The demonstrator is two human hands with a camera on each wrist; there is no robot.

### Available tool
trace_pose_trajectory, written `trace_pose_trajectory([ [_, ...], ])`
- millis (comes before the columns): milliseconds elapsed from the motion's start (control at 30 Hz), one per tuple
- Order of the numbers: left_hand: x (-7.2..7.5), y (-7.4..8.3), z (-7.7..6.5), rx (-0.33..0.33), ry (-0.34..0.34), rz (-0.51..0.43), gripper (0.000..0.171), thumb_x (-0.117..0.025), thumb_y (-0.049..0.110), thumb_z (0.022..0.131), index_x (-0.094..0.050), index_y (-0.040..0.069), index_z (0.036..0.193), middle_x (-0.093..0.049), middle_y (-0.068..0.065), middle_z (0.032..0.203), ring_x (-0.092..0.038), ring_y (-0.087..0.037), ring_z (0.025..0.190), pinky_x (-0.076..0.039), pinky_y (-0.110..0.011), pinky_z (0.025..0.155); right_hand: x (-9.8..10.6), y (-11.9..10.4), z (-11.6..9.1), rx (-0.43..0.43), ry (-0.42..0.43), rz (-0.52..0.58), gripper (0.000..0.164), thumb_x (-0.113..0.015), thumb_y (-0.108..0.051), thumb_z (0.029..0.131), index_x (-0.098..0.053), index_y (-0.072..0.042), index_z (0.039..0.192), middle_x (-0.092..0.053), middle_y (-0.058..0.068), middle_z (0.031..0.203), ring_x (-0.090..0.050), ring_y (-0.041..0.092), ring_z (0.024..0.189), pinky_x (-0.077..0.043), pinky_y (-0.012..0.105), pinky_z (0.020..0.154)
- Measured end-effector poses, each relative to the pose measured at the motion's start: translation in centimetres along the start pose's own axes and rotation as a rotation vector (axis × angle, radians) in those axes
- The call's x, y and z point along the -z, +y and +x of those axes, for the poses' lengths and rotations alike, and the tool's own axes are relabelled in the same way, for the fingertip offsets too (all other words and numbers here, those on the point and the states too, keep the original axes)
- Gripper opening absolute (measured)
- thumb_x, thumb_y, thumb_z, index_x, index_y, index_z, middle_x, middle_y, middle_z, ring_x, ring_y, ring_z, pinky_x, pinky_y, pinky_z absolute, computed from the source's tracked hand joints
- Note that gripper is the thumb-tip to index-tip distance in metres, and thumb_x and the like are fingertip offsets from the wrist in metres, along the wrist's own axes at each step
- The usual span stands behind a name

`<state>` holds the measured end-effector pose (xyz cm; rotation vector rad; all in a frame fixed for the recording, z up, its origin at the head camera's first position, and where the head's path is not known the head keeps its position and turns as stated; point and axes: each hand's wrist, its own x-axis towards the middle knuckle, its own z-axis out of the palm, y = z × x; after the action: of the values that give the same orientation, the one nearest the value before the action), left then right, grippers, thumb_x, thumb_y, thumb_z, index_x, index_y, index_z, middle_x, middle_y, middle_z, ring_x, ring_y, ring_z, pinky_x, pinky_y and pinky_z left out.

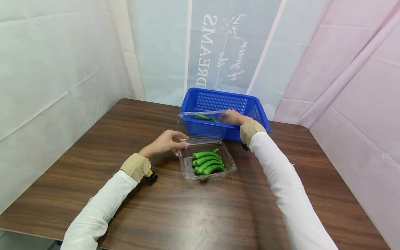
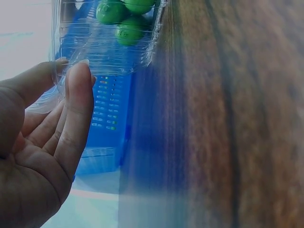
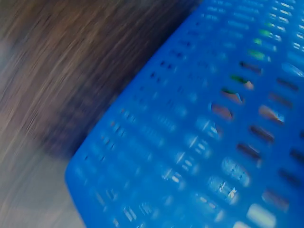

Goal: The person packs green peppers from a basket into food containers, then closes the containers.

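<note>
A clear plastic clamshell container stands with its lid raised on the wooden table, several green peppers side by side in it. My left hand pinches its left back edge between thumb and fingers; the left wrist view shows this hand at the container's corner. Behind it sits a blue plastic basket, with more green pepper seen through the lid. My right hand reaches down into the basket. Its fingertips are blurred behind the lid, so whether they hold a pepper is unclear.
The raised lid leans at the basket's front wall. The wooden table extends to the front and both sides. Fabric walls stand behind and at the sides. Straps with small dark devices sit on both wrists.
</note>
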<state>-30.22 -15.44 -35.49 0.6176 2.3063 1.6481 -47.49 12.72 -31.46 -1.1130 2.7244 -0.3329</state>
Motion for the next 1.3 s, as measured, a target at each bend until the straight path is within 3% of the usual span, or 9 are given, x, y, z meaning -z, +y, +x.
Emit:
trace_pose_trajectory([
  [200,0.3,-1.9,0.7,-0.004,0.022,0.014,0.041,-0.064,0.013,0.082,-0.053,-0.006,0.116,-0.059,-0.028,0.093,-0.058,-0.041,0.061,-0.05,-0.055,0.056,0.3,0.8,-0.6,-0.087,0.003,-0.005,0.012,-0.052,0.0,0.082,-0.061,0.004,0.088,-0.052,0.008,0.066,-0.036,0.016,0.055,-0.032,0.028,0.054],
  [300,0.3,-2.3,0.8,-0.006,0.033,0.023,0.04,-0.066,0.016,0.081,-0.055,-0.003,0.114,-0.061,-0.025,0.092,-0.059,-0.036,0.06,-0.052,-0.051,0.054,0.4,1.3,-1.1,-0.054,0.027,-0.019,0.014,-0.053,0.001,0.082,-0.061,0.005,0.092,-0.056,0.01,0.072,-0.042,0.018,0.061,-0.036,0.031,0.059],
  [433,0.2,-2.5,0.8,-0.007,0.045,0.031,0.037,-0.067,0.017,0.08,-0.057,0.001,0.111,-0.062,-0.021,0.09,-0.06,-0.031,0.057,-0.053,-0.047,0.053,0.5,1.6,-1.6,-0.056,0.042,-0.017,0.024,-0.053,0.003,0.082,-0.06,0.007,0.104,-0.06,0.018,0.093,-0.053,0.026,0.078,-0.046,0.038,0.069],
  [600,0.1,-2.4,0.8,-0.001,0.053,0.031,0.034,-0.067,0.017,0.08,-0.058,0.002,0.11,-0.062,-0.018,0.089,-0.06,-0.028,0.056,-0.053,-0.046,0.052,0.6,1.4,-2.0,-0.048,0.059,-0.027,0.025,-0.054,0.001,0.083,-0.058,0.006,0.108,-0.058,0.022,0.102,-0.053,0.033,0.096,-0.046,0.044,0.08],
  [867,0.1,-2.3,0.9,-0.007,0.031,0.017,0.041,-0.065,0.014,0.081,-0.054,-0.005,0.115,-0.059,-0.026,0.093,-0.059,-0.036,0.059,-0.051,-0.053,0.054,0.7,0.6,-2.4,-0.024,0.141,-0.064,0.023,-0.052,0.001,0.085,-0.057,0.004,0.107,-0.059,0.018,0.098,-0.054,0.03,0.093,-0.046,0.044,0.078],
  [1067,0.0,-2.3,1.0,-0.003,0.045,0.04,0.037,-0.067,0.018,0.08,-0.057,0.0,0.111,-0.062,-0.021,0.09,-0.06,-0.03,0.057,-0.053,-0.047,0.052,0.9,0.1,-3.5,-0.011,0.24,-0.08,0.027,-0.049,-0.002,0.088,-0.053,-0.001,0.115,-0.055,0.015,0.104,-0.052,0.028,0.096,-0.046,0.043,0.077],
  [1300,-0.1,-2.4,1.0,-0.004,0.058,0.048,0.036,-0.067,0.019,0.079,-0.058,0.001,0.11,-0.063,-0.018,0.088,-0.06,-0.029,0.056,-0.053,-0.045,0.051,1.0,-0.1,-5.0,0.004,0.338,-0.093,0.03,-0.047,-0.006,0.09,-0.049,-0.002,0.12,-0.05,0.011,0.103,-0.049,0.023,0.087,-0.045,0.039,0.069],
])
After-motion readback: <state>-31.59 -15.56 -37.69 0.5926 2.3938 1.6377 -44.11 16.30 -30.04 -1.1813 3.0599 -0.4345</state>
